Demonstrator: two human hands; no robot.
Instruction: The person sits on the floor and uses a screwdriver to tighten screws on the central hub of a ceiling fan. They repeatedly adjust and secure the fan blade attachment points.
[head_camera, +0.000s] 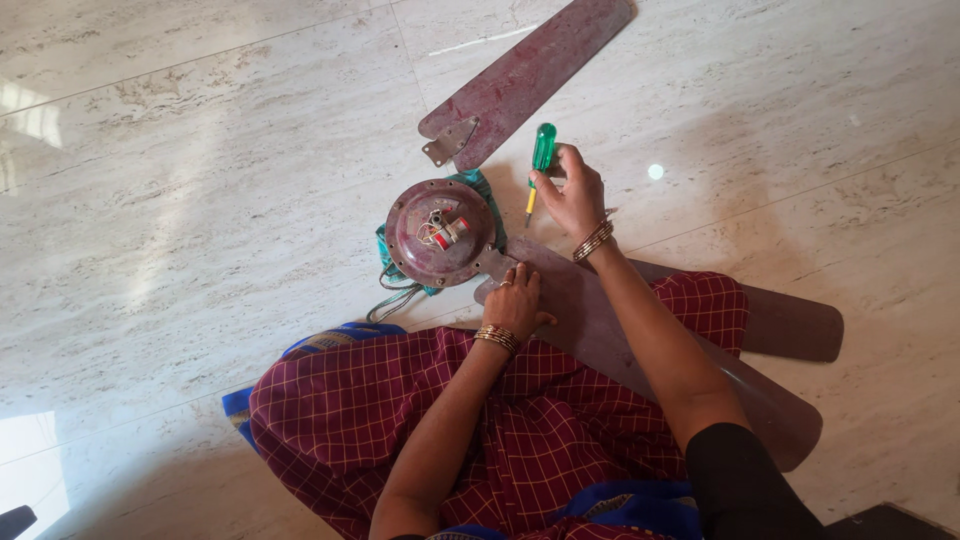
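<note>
The right hand (575, 195) pinches a screwdriver (540, 165) in its fingers. The screwdriver stands almost straight up and down, green see-through handle on top, thin yellow tip pointing down at the floor (200, 200). It is just right of the round fan motor (440, 232). The left hand (517, 300) lies flat, fingers close together, on a long dull brown blade (600, 320) joined to the motor. The motor is dusty red metal, with wires in the middle. A loose blade (525, 75) lies above. The floor is shiny pale stone.

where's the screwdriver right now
In the head view, the screwdriver is upright in the right hand, right of the fan motor.
</note>
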